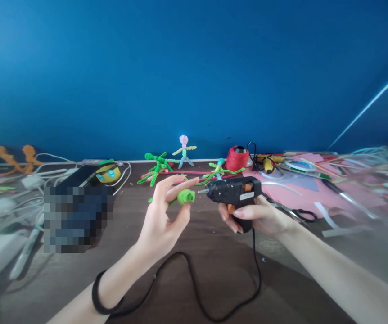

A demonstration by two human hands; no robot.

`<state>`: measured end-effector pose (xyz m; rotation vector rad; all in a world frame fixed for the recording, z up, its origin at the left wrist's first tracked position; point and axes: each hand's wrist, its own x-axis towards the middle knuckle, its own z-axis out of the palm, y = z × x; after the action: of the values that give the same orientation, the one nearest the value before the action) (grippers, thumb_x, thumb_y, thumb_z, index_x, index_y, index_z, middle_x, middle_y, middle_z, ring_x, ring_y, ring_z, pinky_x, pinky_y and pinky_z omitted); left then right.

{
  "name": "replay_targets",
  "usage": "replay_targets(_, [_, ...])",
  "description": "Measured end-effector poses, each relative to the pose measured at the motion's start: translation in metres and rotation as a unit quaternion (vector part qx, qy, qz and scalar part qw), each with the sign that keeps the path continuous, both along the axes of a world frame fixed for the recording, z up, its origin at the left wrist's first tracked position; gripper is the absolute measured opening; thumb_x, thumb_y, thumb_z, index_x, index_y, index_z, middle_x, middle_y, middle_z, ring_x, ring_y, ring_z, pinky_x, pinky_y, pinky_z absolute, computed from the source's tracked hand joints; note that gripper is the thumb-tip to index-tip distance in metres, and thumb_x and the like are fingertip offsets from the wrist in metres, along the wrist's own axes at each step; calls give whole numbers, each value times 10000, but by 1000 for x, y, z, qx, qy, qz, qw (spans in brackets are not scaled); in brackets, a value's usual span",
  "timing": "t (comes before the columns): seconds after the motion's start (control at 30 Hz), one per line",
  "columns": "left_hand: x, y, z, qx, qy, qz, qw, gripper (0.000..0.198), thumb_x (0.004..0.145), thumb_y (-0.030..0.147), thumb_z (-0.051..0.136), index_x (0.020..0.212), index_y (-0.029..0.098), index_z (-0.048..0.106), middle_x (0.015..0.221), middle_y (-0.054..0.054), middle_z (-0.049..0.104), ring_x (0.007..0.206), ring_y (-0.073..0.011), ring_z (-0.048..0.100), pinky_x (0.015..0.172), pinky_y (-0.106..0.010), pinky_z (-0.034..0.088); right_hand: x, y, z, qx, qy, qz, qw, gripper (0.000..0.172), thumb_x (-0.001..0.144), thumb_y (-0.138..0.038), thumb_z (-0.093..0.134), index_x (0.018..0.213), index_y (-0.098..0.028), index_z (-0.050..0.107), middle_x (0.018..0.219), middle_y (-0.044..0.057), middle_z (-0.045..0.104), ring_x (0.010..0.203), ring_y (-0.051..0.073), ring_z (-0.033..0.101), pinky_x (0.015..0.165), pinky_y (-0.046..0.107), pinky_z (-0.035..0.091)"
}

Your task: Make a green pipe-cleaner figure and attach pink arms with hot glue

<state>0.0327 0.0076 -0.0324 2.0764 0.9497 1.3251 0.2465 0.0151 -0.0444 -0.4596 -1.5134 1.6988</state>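
Note:
Between the thumb and fingers of my left hand [163, 211] is a light green coil of pipe cleaner [186, 196], its hollow end turned to the right. My right hand [258, 213] is wrapped round the handle of a black hot glue gun [231, 190] with an orange trigger. The gun's metal nozzle points left, a small gap away from the coil. From the handle a black cord [194, 274] loops across the table below both hands.
Behind my hands stand a green pipe cleaner figure [158, 165], a multicoloured one [184, 150] and a red spool [237, 158]. Pink paper [293, 191] and scissors [304, 216] lie right. White cables [35, 180] and a pixelated dark object [79, 220] lie left. A blue wall [194, 81] rises behind.

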Motion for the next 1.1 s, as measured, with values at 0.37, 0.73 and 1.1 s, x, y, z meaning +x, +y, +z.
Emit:
replay_targets(0.37, [1, -4, 3, 99, 108, 67, 987, 416, 755, 63, 486, 1141, 211, 439, 1159, -85, 598, 1087, -173, 533, 882, -303, 438, -7, -7, 6, 44, -75, -87, 992, 132, 744, -200, 595, 837, -125, 540, 678, 13, 529, 560, 109, 509, 536, 254, 412])
replay_targets(0.73, [1, -5, 3, 102, 109, 68, 986, 419, 758, 68, 493, 1143, 233, 473, 1145, -62, 607, 1089, -182, 533, 896, -321, 449, -8, -8, 6, 49, -102, -146, 983, 168, 719, -191, 624, 823, -169, 494, 668, -32, 451, 578, 78, 409, 516, 206, 320])
replay_targets(1.1, [2, -5, 4, 101, 104, 55, 988, 428, 757, 48, 485, 1140, 237, 467, 1140, -50, 611, 1076, -174, 544, 896, -306, 446, -8, -7, 6, 43, -89, -141, 985, 168, 709, -167, 630, 803, -167, 490, 664, -39, 450, 570, 70, 399, 497, 195, 308])
